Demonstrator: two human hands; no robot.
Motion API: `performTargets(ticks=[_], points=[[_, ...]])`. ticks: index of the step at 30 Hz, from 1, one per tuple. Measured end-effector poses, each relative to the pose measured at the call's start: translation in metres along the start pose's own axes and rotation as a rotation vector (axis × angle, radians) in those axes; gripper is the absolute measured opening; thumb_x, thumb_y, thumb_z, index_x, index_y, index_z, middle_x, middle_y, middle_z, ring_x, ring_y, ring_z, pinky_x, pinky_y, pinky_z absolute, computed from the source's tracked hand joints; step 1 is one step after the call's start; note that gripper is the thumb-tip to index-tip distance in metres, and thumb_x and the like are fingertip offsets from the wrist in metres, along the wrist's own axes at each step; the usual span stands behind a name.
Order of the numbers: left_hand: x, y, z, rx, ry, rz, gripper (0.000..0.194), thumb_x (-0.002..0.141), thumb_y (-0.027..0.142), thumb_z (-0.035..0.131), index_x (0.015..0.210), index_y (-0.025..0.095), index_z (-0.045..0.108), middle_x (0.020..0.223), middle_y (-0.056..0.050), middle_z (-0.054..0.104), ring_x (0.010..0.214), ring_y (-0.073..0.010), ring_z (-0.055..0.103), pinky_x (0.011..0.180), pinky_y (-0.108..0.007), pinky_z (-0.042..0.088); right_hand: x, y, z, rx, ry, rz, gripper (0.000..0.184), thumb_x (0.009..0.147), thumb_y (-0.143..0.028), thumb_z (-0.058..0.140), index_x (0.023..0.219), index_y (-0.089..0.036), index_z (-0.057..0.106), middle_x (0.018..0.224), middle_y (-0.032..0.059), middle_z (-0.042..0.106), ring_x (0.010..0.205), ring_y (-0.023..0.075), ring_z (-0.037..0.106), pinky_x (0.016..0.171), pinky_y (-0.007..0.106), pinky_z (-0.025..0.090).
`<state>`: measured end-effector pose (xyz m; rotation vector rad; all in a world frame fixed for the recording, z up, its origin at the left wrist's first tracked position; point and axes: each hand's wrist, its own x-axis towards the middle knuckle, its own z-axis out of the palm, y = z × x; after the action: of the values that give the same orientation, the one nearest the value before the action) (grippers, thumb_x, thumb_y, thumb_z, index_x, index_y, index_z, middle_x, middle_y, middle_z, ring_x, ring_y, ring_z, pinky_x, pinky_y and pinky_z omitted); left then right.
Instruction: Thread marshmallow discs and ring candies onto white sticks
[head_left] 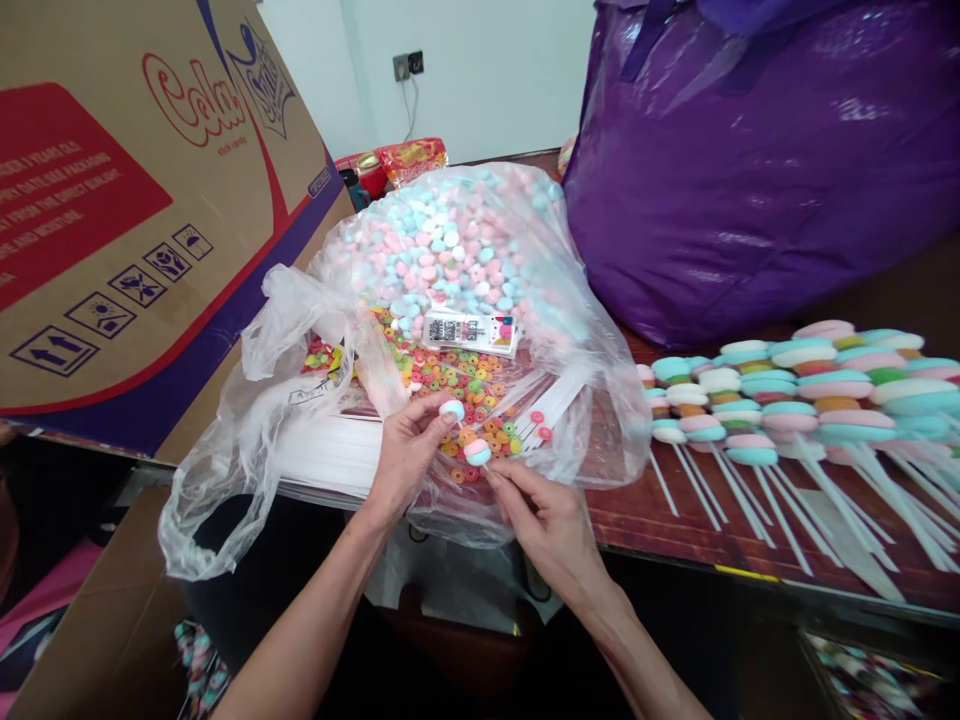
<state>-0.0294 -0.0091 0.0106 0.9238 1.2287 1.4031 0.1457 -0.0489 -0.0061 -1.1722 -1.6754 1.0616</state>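
1. My left hand [411,440] pinches a blue-and-white candy [452,411] between thumb and fingers.
2. My right hand [546,512] pinches a thin stick [487,467]; the pink-and-blue candy [478,453] on it sits between my hands.
3. Colourful rings [466,380] lie just beyond both hands, heaped pastel candies [465,240] farther off.
4. Candy-loaded sticks [787,422] lie right of my right hand.
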Motion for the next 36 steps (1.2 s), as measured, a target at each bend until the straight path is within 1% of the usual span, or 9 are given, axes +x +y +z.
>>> performTargets(ticks=[4,9,13,18,23,25,30,33,36], points=[[0.003,-0.004,0.0,0.052,0.011,0.056,0.027,0.07,0.032,0.082,0.093,0.018,0.077,0.093,-0.003,0.075,0.083,-0.0137,0.066,0.081,-0.026,0.053,0.002,-0.001,-0.004,-0.005,-0.055,-0.008,0.029,0.098,-0.035,0.051,0.088,-0.017,0.071,0.062,-0.003,0.051,0.055,0.0108,0.046,0.054,0.021,0.038],[0.003,-0.008,0.002,0.084,0.034,0.075,0.026,0.074,0.032,0.078,0.095,0.018,0.076,0.093,-0.004,0.074,0.083,-0.0146,0.066,0.078,-0.026,0.053,0.001,-0.002,-0.006,-0.007,-0.029,-0.019,0.029,0.099,-0.036,0.049,0.084,-0.019,0.067,0.061,-0.0028,0.051,0.055,0.0117,0.046,0.053,0.022,0.037],[-0.001,-0.011,0.0,0.225,0.01,0.143,0.021,0.078,0.029,0.074,0.097,0.018,0.077,0.097,-0.005,0.073,0.091,-0.0167,0.066,0.086,-0.029,0.052,0.001,-0.003,-0.002,-0.025,-0.024,-0.012,0.029,0.099,-0.034,0.049,0.08,-0.019,0.064,0.059,-0.0039,0.047,0.054,0.011,0.045,0.053,0.022,0.036],[-0.008,-0.009,0.001,0.362,-0.024,0.155,0.018,0.083,0.023,0.068,0.098,0.021,0.078,0.096,-0.003,0.072,0.09,-0.0168,0.065,0.084,-0.028,0.051,0.002,-0.003,0.005,-0.032,0.032,-0.001,0.026,0.099,-0.032,0.048,0.082,-0.019,0.063,0.058,-0.0046,0.046,0.052,0.0106,0.043,0.052,0.022,0.034],[-0.026,-0.01,0.017,0.415,0.141,0.256,0.02,0.088,0.026,0.064,0.102,0.023,0.078,0.101,-0.005,0.07,0.096,-0.0179,0.064,0.089,-0.03,0.05,0.003,-0.009,0.019,-0.107,0.13,-0.07,0.024,0.098,-0.026,0.046,0.079,-0.019,0.06,0.059,-0.0038,0.049,0.052,0.0104,0.043,0.051,0.022,0.034],[-0.032,-0.013,0.022,0.407,0.165,0.283,0.021,0.091,0.027,0.061,0.104,0.024,0.078,0.105,-0.006,0.07,0.1,-0.0184,0.064,0.092,-0.032,0.05,0.003,-0.012,0.025,-0.132,0.156,-0.089,0.025,0.097,-0.024,0.044,0.076,-0.019,0.057,0.059,-0.0038,0.049,0.051,0.01,0.042,0.05,0.022,0.033],[-0.037,-0.013,0.025,0.364,0.046,0.226,0.021,0.093,0.028,0.06,0.101,0.023,0.078,0.104,-0.007,0.073,0.103,-0.0199,0.065,0.096,-0.034,0.05,0.002,-0.013,0.03,-0.154,0.208,-0.042,0.028,0.097,-0.026,0.045,0.072,-0.02,0.053,0.057,-0.0049,0.047,0.048,0.0099,0.039,0.048,0.023,0.031],[-0.031,-0.004,0.024,0.317,-0.052,0.162,0.021,0.091,0.029,0.062,0.102,0.022,0.079,0.107,-0.007,0.075,0.106,-0.0203,0.066,0.099,-0.034,0.049,0.001,-0.009,0.021,-0.136,0.226,0.003,0.03,0.098,-0.03,0.046,0.07,-0.021,0.052,0.055,-0.0052,0.046,0.048,0.0102,0.042,0.049,0.023,0.033],[-0.02,0.003,0.022,0.282,-0.056,0.113,0.024,0.091,0.032,0.062,0.106,0.022,0.078,0.112,-0.006,0.075,0.105,-0.0211,0.067,0.099,-0.035,0.049,0.001,0.0,0.005,-0.148,0.25,0.017,0.029,0.098,-0.034,0.048,0.073,-0.021,0.056,0.056,-0.0045,0.048,0.05,0.0109,0.045,0.051,0.023,0.036]])
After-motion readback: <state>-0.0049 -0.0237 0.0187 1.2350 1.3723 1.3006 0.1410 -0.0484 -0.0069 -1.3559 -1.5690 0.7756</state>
